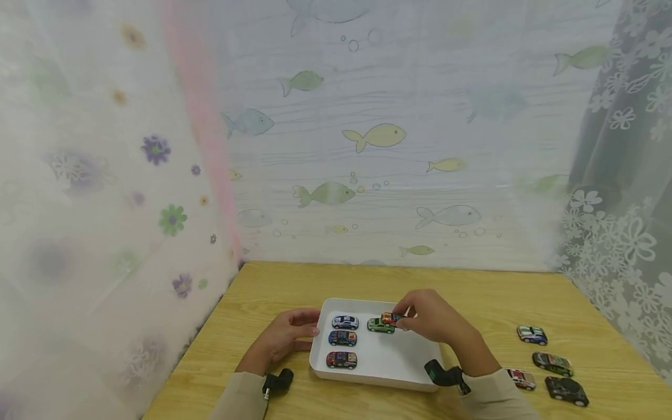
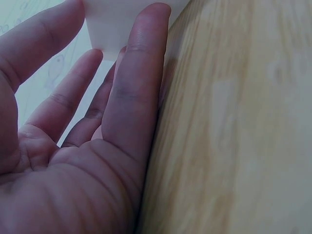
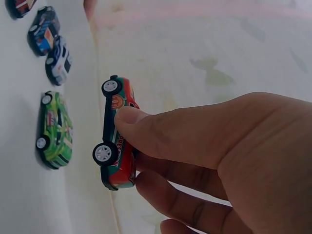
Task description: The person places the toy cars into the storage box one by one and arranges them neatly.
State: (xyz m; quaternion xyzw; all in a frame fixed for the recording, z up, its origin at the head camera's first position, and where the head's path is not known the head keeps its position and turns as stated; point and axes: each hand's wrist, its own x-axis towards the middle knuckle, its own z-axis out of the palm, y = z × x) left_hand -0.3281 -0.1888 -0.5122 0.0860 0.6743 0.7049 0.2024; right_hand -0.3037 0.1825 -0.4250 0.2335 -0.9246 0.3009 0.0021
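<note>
worktop (image 1: 472, 291): wood, under both your hands.
tray (image 1: 388, 367): white, between your hands; your left hand (image 1: 286, 341) lies against its left edge, fingers straight, gripping nothing.
right hand (image 1: 433, 318): thumb and fingers pinch the red toy car (image 3: 117, 131), held above the tray's far side.
green car (image 1: 380, 325): in the tray, just left of your right hand.
three cars (image 1: 342, 339): in a column just right of your left hand.

Soft, even, bright light; faint shadows on the table (image 1: 525, 291). Head view bends at edges; wrist views blur.
</note>
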